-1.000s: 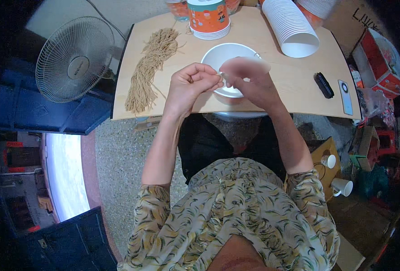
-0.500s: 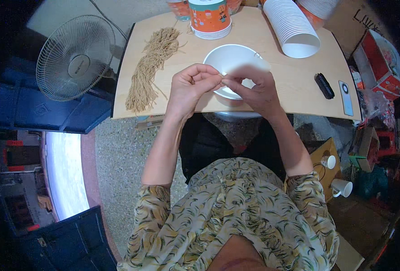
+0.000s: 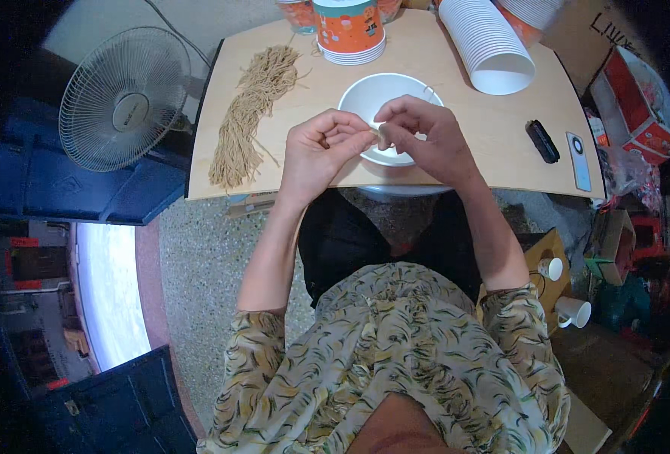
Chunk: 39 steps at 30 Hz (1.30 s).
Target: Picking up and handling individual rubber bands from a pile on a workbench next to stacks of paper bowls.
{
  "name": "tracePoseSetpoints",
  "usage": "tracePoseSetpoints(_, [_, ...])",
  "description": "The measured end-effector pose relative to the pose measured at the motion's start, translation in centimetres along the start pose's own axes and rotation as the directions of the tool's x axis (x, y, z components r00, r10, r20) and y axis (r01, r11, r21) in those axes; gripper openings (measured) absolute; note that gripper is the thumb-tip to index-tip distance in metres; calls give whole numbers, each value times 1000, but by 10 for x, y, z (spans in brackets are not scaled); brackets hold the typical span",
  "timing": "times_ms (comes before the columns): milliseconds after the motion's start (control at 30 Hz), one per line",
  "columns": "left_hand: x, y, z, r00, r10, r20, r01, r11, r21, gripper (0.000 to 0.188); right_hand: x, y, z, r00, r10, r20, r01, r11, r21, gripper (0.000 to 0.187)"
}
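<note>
Both of my hands meet in front of a white tub (image 3: 358, 94) near the table's front edge. Thumb and forefinger of my left hand (image 3: 324, 147) are pinched together at a small pale bit, too small to name. Close beside it, my right hand (image 3: 432, 140) has its fingers curled and its thumb bent in at the same spot; what it holds is hidden. A thin loop (image 3: 429, 92) shows at the tub's right rim. To the left lies a long bundle of tan cords (image 3: 248, 113), with loose ends sticking out.
On the table (image 3: 305, 98) stand an orange printed tub stack (image 3: 350, 34), a lying stack of white tubs (image 3: 490, 49), a black object (image 3: 542, 141) and a pale blue-and-white strip (image 3: 578, 163). A fan (image 3: 127, 98) stands left; boxes (image 3: 637, 106) and mugs (image 3: 572, 312) are at the right.
My right hand was blurred by motion and now shows sharply, its fingers more curled and slightly apart from the left fingertips. My left hand has barely moved.
</note>
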<state>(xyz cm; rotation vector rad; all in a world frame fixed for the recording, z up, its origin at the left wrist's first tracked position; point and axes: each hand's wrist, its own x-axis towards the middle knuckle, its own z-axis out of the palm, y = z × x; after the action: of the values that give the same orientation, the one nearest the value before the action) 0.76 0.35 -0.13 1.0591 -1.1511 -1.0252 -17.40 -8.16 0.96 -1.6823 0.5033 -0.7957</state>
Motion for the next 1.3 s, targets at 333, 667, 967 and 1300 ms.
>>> tracePoseSetpoints(333, [-2, 0, 0, 999, 48, -6, -47, 993, 107, 10, 3, 1, -5, 989, 41, 142, -27, 995, -100, 10])
tracePoseSetpoints(667, [-1, -1, 0, 1000, 22, 12, -22, 1000, 18, 12, 3, 6, -6, 989, 129, 69, -135, 986, 94, 11])
tracePoseSetpoints(967, [2, 2, -1, 999, -35, 10, 35, 999, 5, 13, 5, -3, -4, 992, 94, 81, -99, 993, 60, 11])
tracePoseSetpoints(1300, [1, 3, -2, 994, -106, 5, 106, 992, -66, 14, 5, -1, -5, 989, 119, 83, -127, 986, 108, 13])
